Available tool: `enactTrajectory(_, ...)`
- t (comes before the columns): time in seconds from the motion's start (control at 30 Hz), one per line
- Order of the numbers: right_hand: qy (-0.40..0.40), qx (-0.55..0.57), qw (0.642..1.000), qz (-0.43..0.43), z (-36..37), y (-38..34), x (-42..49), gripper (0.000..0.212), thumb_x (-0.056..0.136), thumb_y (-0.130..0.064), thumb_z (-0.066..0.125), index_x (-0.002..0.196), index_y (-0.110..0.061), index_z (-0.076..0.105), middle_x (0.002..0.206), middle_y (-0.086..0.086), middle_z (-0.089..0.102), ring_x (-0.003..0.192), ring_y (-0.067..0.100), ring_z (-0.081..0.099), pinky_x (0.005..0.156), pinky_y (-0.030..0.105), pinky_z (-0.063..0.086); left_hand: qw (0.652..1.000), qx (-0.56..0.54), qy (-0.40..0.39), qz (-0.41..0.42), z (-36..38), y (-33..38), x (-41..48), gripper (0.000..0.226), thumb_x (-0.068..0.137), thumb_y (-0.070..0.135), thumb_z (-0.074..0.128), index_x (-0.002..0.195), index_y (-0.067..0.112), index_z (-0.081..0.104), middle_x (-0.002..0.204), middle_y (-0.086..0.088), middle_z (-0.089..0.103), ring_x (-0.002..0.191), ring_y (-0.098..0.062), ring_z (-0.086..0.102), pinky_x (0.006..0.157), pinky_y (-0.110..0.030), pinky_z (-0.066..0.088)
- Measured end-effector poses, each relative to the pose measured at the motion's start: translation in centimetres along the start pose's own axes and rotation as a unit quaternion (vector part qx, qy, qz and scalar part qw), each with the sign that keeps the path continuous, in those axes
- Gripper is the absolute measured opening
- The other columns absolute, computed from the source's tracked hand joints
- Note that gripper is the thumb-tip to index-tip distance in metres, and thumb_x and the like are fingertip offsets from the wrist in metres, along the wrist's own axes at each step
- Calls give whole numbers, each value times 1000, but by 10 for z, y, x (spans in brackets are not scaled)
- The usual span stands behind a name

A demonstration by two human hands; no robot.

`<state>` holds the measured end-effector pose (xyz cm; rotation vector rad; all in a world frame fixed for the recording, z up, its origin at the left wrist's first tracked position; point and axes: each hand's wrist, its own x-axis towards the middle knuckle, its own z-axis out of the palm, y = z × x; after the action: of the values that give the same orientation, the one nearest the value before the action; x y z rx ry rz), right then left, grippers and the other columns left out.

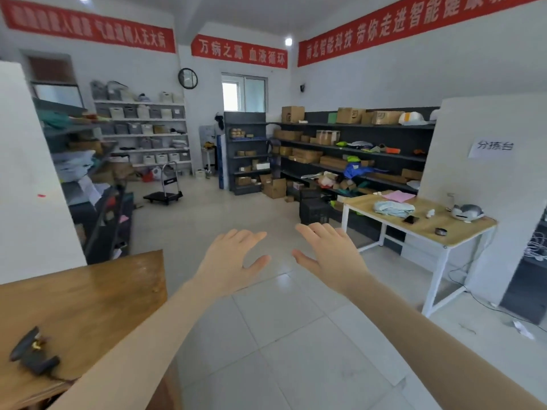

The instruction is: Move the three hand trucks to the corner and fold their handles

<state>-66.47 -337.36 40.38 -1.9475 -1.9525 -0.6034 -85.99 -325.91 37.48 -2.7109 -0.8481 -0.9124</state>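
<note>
Head view: left hand (229, 261), right hand (328, 255) spread, empty; flat black hand truck (163, 196) far.

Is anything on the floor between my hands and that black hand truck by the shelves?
Nothing visible: open pale tiled floor runs from the left hand and right hand to the black platform hand truck. The black plastic crate sits to the right.

One head view only, wide-angle, standing height, facing forward and a bit down across the room toward the far window (244, 94). Close in: left hand (233, 261), right hand (328, 255); hand truck (164, 187) far off.
</note>
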Motion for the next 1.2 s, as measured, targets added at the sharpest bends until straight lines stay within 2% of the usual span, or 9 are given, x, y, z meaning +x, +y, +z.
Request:
enactTrajectory(0.23, 0, 68, 993, -98, 108, 4, 154, 47, 94, -46, 43, 130, -16, 46, 119, 4, 57, 110, 25, 50, 88, 36, 37, 996, 57, 7, -67, 46, -129, 55, 50, 87, 54, 43, 124, 22, 55, 109, 3, 64, 95, -20, 59, 74, -33, 47)
enactTrajectory(0.43, -4, 71, 990, -123, 204, 22, 301, 49, 94, -49, 41, 131, -18, 45, 120, 3, 56, 112, 24, 50, 89, 36, 38, 990, 91, -8, -109, 93, -262, 127, 60, 87, 64, 33, 129, 24, 51, 119, 5, 61, 106, -17, 55, 86, -37, 47)
enactTrajectory(0.57, -5, 53, 992, -116, 249, 50, 401, 49, 95, -50, 36, 133, -21, 40, 122, 0, 54, 111, 20, 48, 91, 33, 38, 987, 105, 2, -123, 124, -349, 196, 62, 87, 63, 32, 129, 22, 52, 118, 3, 62, 106, -19, 56, 86, -36, 46)
enactTrajectory(0.8, -4, 51, 993, -107, 327, 99, 537, 48, 95, -49, 38, 132, -19, 41, 122, 1, 54, 111, 22, 48, 91, 34, 37, 991, 105, -35, -80, 224, -437, 322, 61, 87, 61, 33, 127, 19, 53, 111, 1, 62, 100, -22, 56, 81, -37, 47)
enactTrajectory(0.97, -7, 34, 992, -121, 397, 138, 642, 49, 95, -50, 36, 134, -21, 39, 126, 0, 51, 114, 21, 46, 93, 33, 34, 992, 97, -26, -82, 281, -518, 408, 58, 86, 61, 36, 126, 22, 53, 116, 4, 61, 103, -20, 55, 81, -34, 45)
enactTrajectory(1.2, 34, 53, 985, -161, 483, 177, 827, 50, 95, -49, 37, 136, -20, 38, 129, 1, 50, 118, 22, 44, 96, 34, 33, 980, 147, -19, -130, 333, -649, 525, 62, 87, 63, 31, 135, 26, 45, 125, 6, 56, 112, -16, 49, 93, -34, 39)
